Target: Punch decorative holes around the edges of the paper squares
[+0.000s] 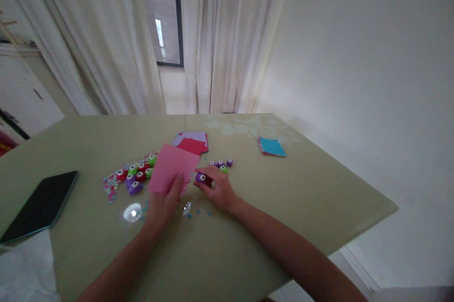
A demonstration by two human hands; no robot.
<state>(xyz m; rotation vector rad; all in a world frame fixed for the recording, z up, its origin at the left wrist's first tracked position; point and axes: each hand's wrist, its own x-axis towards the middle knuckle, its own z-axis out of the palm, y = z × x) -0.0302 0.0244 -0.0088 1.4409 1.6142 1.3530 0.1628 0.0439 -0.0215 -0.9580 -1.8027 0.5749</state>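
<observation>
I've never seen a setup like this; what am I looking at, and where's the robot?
There is no robot here, just a person's two bare hands. The single picture comes from a camera worn on the head, looking forward and down.

The left hand holds a square pink paper sheet. The right hand pinches a small purple piece with an eye-like front.

On the pale green table lie similar red, green and purple pieces, tiny colourful scraps, red and lavender paper, a blue-topped square stack and a flat black tablet-like slab.
</observation>
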